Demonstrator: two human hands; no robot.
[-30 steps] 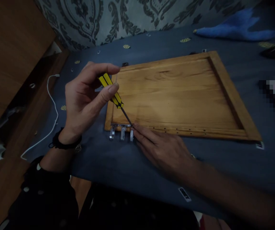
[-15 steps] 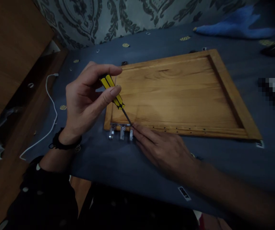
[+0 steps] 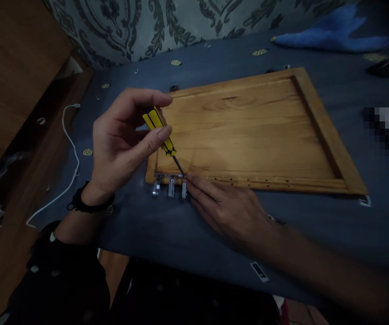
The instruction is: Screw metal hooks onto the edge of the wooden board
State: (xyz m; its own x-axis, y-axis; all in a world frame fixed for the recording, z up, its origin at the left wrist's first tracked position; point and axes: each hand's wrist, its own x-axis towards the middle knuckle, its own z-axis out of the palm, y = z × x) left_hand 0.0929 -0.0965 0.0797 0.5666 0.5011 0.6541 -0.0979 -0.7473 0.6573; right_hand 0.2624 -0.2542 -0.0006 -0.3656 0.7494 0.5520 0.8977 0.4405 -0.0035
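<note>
A framed wooden panel lies flat on a dark blue cloth. At its near left corner a small metal rack with three hooks sits against the panel's edge. My left hand is closed on a yellow and black screwdriver, pinched between thumb and fingers. The screwdriver's thin shaft slants down to the right end of the hook rack. My right hand lies on the cloth with its fingertips pressed together at the rack's right end, right by the screwdriver tip.
The dark blue cloth covers the table. A white cable trails over its left edge. A blue furry thing lies at the back right. Patterned wallpaper rises behind, and a brown wooden cupboard stands at left.
Almost nothing moved. My left thumb has slid slightly along the screwdriver handle, and the view has shifted a little.
</note>
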